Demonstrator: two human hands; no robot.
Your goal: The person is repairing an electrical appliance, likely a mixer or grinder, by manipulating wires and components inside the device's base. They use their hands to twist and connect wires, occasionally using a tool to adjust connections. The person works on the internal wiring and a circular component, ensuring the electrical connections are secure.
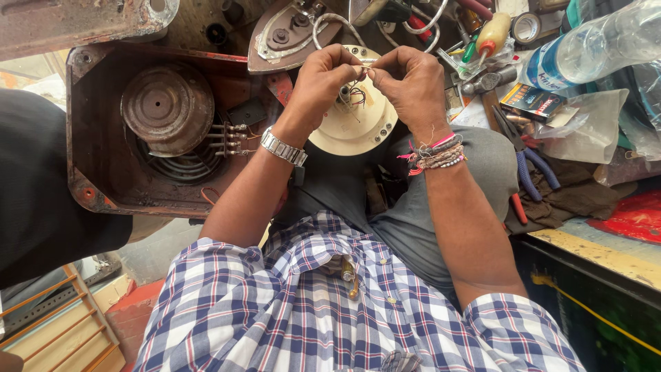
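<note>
While both hands [368, 83] pinch thin wires [357, 93] | cream disc [358, 127] beneath | clutter crowds right

At the left of the frame sits a rusty red metal housing [89, 138] with a round dark disc [167, 107] and coiled element inside. At the top centre lies an iron soleplate [279, 38]. In the upper right, a clear plastic bottle [592, 45] lies on its side above a small printed box [531, 100]. Blue-handled pliers [527, 165] rest at centre right on a dark cloth [578, 196]. A roll of tape [527, 26] sits near the top edge.
</note>
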